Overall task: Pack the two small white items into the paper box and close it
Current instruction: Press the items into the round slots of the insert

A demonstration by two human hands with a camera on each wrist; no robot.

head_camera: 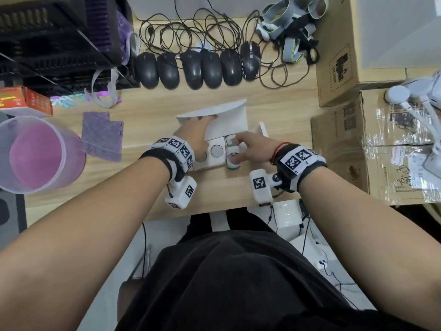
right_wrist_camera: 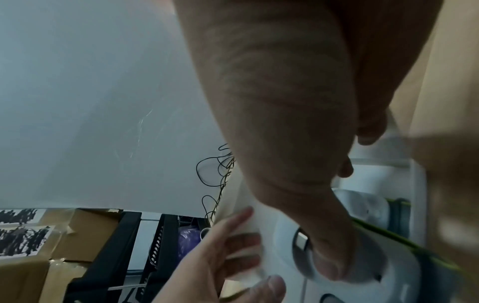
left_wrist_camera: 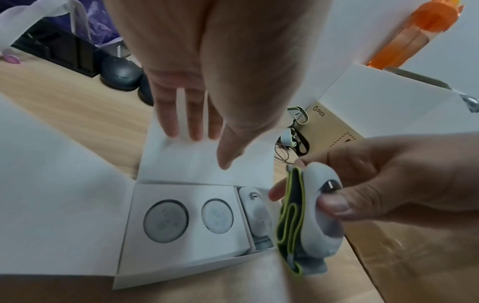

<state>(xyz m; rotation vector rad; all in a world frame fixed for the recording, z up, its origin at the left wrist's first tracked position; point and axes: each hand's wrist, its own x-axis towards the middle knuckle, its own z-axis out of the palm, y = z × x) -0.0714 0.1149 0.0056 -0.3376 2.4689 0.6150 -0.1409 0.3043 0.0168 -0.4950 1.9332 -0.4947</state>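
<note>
White paper box (head_camera: pixel 216 161) lies open on the counter (head_camera: pixel 148 111). Only the left wrist view shows one item (left_wrist_camera: pixel 255 213) already in the box's right slot, beside two round discs (left_wrist_camera: pixel 166 221). Left hand (head_camera: pixel 196 132), fingers straight, presses the lid (left_wrist_camera: pixel 204 162) back. Right hand (left_wrist_camera: pixel 388 178) pinches the second item (left_wrist_camera: pixel 318 211), with its green-edged strap (left_wrist_camera: pixel 289 215), just beside that slot

My paper box (head_camera: pixel 235 120) is plain white, with two grey round discs (left_wrist_camera: pixel 166 221) set in its white insert. The item (left_wrist_camera: pixel 314 207) I hold is white with a grey strap edged in yellow-green. The surface (head_camera: pixel 148 115) is pale wood grain. The mice (head_camera: pixel 191 68) at the far side are black, the bucket (head_camera: pixel 35 154) at left pink, and my wristbands (head_camera: pixel 299 161) carry black-and-white square markers.
</note>
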